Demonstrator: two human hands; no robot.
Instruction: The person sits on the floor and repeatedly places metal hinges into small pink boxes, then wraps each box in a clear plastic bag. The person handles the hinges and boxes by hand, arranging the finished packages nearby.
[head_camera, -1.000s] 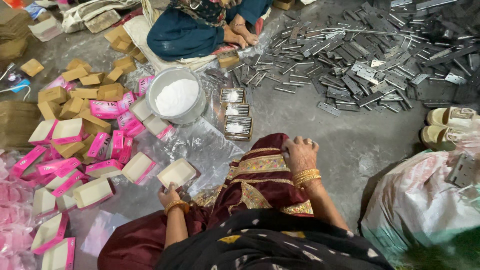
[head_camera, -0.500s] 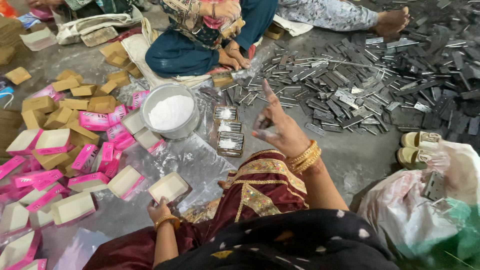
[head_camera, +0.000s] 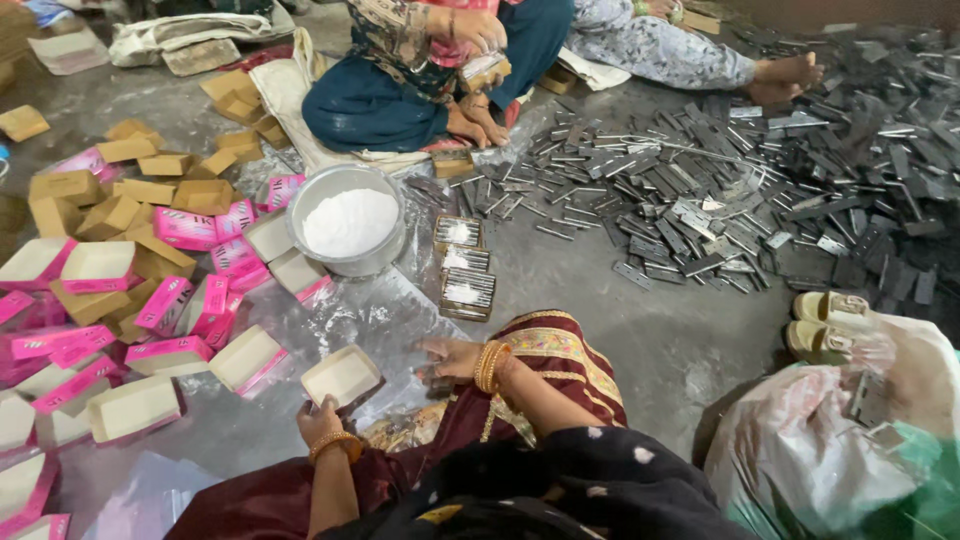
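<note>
The left hand (head_camera: 318, 420) grips the near edge of an open white-lined box (head_camera: 342, 376) that sits on the clear plastic sheet (head_camera: 395, 310) on the floor, fingers closed on its rim, much as it did 0.5 s ago. The right hand (head_camera: 448, 358) has changed most: 0.5 s ago it was raised with fingers spread above the metal strips, and now it is lowered just beside the knee, palm down on the sheet, fingers curled over a small dark bundle (head_camera: 432, 378); I cannot tell whether it actually clamps the bundle or only rests on it. The box lies just left of that hand, a short gap between them.

Ahead on the sheet stand 3 filled trays of strips (head_camera: 466, 292) in a row, next to a round metal bowl of white powder (head_camera: 348, 228). Pink-and-white boxes (head_camera: 170, 300) lie scattered to the left, brown cardboard ones (head_camera: 120, 195) behind them. A large heap of grey metal strips (head_camera: 720, 190) covers the floor to the right. Another seated person (head_camera: 420, 70) works opposite, hands held up at the chest.
</note>
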